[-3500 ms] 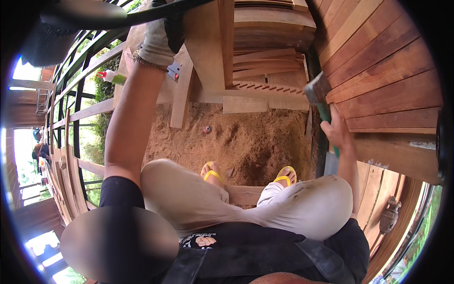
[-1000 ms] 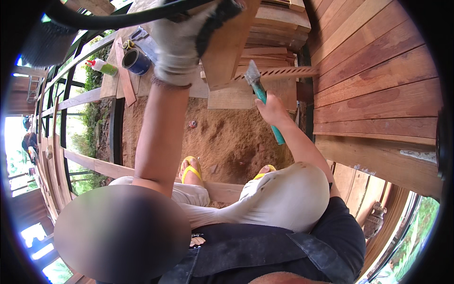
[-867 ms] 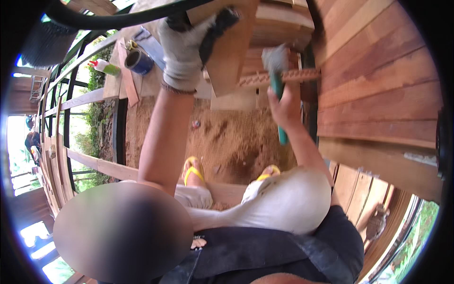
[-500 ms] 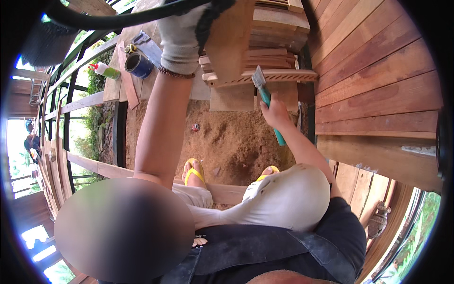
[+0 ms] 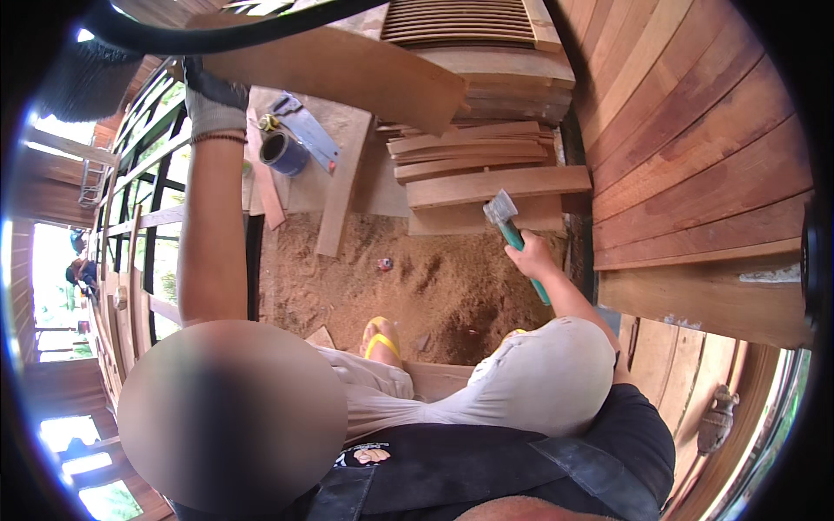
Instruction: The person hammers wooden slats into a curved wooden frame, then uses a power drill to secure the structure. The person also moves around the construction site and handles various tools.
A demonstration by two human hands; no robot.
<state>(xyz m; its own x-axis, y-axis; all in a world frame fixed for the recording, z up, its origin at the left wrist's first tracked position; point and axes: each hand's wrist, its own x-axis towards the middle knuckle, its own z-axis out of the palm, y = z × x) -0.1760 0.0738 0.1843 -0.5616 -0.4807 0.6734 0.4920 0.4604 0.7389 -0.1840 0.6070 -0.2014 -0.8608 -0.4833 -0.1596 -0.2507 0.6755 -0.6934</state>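
Observation:
My left hand (image 5: 217, 97), in a grey and black glove, is at the upper left, closed on the left part of a long brown wooden board (image 5: 339, 69). The board is held up and slants down toward the right, over the stacked wood. My bare right hand (image 5: 533, 257) is wrapped round the long green handle of a hand tool (image 5: 504, 213) with a flat, pale head. That head points up and left, close to the front plank (image 5: 499, 186) of the stack. Whether the tool is a scraper or a brush I cannot tell.
Stacked boards (image 5: 495, 87) stand at the back right by a plank wall (image 5: 695, 139). A blue can (image 5: 284, 154), handsaw (image 5: 308, 130) and tape measure (image 5: 268, 122) are at the left. A loose plank (image 5: 346, 178) juts over the brown ground (image 5: 347, 291). A person (image 5: 82, 271) is far left.
My left hand has moved left with the board, which has swung from steep to nearly crosswise. My right hand still grips the green-handled tool. The view has shifted, uncovering the loose plank.

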